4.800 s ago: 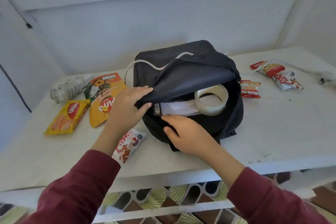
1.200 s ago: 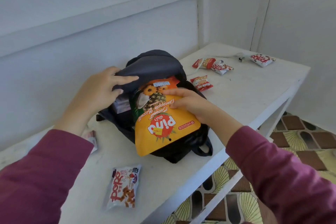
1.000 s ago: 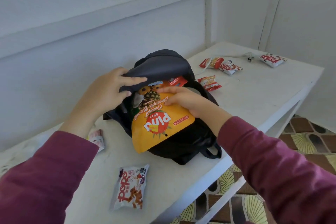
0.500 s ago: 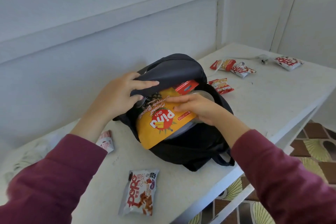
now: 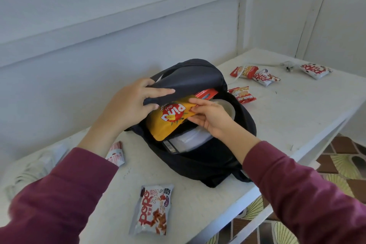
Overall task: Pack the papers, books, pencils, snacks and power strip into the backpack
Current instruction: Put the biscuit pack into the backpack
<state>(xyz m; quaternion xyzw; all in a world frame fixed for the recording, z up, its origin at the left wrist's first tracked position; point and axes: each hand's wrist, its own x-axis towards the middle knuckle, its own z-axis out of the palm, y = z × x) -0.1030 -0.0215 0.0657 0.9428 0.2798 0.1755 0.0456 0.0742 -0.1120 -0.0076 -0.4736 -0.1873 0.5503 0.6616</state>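
Backpack (image 5: pixel 198 156) sits open on the counter (image 5: pixel 287 117), and we've got our left hand (image 5: pixel 130 105) on the top flap, fingers (image 5: pixel 162 91) curled over its edge, holding it up. Our right hand (image 5: pixel 210 119) pinches the yellow snack bag (image 5: pixel 170 119), thumb on top and fingers underneath. The bag is partway into the pack's mouth, lying over white papers (image 5: pixel 190 138) and next to a tape roll (image 5: pixel 227 107). A red-and-white snack packet (image 5: pixel 153 212) lies near the front edge; more packets (image 5: pixel 242 95) lie beyond the backpack.
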